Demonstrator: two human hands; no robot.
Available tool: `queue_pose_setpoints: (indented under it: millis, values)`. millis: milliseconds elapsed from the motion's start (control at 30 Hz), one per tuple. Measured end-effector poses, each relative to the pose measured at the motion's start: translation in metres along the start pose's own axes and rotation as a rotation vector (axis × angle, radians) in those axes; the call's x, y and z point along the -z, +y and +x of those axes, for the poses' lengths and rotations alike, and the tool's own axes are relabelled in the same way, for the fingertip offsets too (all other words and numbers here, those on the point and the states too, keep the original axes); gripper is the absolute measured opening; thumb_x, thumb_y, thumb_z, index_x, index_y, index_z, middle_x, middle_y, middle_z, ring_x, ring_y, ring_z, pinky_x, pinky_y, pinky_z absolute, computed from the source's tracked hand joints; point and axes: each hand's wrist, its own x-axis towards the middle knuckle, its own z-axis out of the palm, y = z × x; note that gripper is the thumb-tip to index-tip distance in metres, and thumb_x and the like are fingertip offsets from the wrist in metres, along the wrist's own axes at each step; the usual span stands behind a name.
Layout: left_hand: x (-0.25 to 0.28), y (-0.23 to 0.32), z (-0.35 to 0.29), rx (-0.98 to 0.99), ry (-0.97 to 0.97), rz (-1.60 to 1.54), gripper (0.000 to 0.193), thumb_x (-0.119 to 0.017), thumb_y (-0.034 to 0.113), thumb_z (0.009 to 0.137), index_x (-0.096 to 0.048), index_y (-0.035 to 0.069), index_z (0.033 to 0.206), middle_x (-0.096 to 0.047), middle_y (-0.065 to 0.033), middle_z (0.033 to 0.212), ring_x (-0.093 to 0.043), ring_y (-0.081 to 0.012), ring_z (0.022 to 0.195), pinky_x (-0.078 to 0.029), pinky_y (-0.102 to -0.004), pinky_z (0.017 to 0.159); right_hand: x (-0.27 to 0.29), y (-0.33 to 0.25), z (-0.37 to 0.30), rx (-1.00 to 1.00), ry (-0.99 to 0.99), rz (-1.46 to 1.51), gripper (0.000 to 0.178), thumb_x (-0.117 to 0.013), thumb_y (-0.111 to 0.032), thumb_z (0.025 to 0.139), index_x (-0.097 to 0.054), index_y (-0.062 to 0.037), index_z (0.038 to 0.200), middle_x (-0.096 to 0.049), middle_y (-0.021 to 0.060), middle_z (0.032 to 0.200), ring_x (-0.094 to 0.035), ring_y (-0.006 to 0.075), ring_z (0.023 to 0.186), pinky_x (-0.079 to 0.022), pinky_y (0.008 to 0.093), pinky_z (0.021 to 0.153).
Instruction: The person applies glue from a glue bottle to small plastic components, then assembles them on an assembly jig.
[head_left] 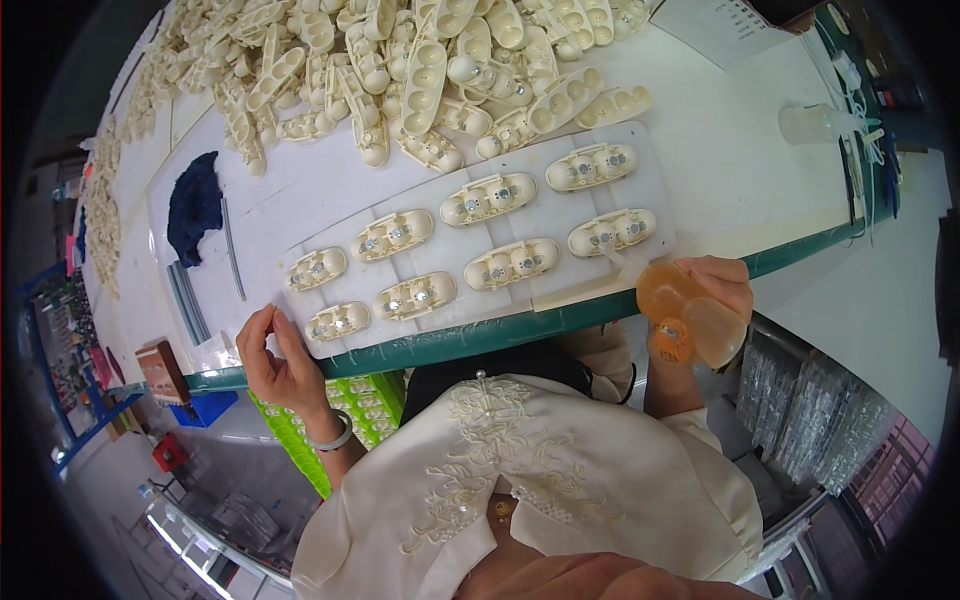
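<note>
My right hand [725,285] is wrapped round a translucent orange squeeze bottle [668,292]. Its pale nozzle points at the nearest right cream oval part [612,232]. A white plate [505,225] carries two rows of these parts, each with small silvery round pieces in its recesses. Left of the plate's near corner is my left hand [275,355], its fingers curled and the thumb close to the forefinger. Whatever that hand may hold is hidden.
A big heap of cream oval parts [425,85] covers the far table. At left lie a dark blue cloth [195,208] and grey rods [188,303]. A clear bottle [808,125] lies at far right. Under the table's green edge [450,340] sits a bright green tray [298,440].
</note>
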Motion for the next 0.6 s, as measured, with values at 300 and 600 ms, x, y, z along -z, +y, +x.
queue_pose_setpoints:
  millis: [300,600]
  values:
    - [0.0,-0.003,-0.001,0.018,-0.001,-0.017,0.014,-0.06,-0.005,0.082,-0.062,-0.005,0.096,-0.062,-0.0124,0.094,-0.058,-0.0192,0.084,-0.046,-0.0278,0.075,0.001,0.009,0.0,-0.115,0.159,0.194,0.036,-0.067,-0.03,0.082,-0.049,-0.0011,0.093,-0.051,0.0111,0.087,-0.054,0.0156,0.075,-0.047,0.0233,0.061]
    - [0.0,-0.003,-0.002,0.014,0.003,-0.004,0.014,-0.059,-0.006,0.083,-0.062,-0.005,0.096,-0.062,-0.0122,0.093,-0.057,-0.0189,0.084,-0.045,-0.0278,0.075,0.005,0.015,-0.002,-0.062,0.129,0.093,0.034,-0.066,-0.028,0.083,-0.049,-0.0011,0.093,-0.051,0.0122,0.087,-0.055,0.016,0.071,-0.048,0.0239,0.06]
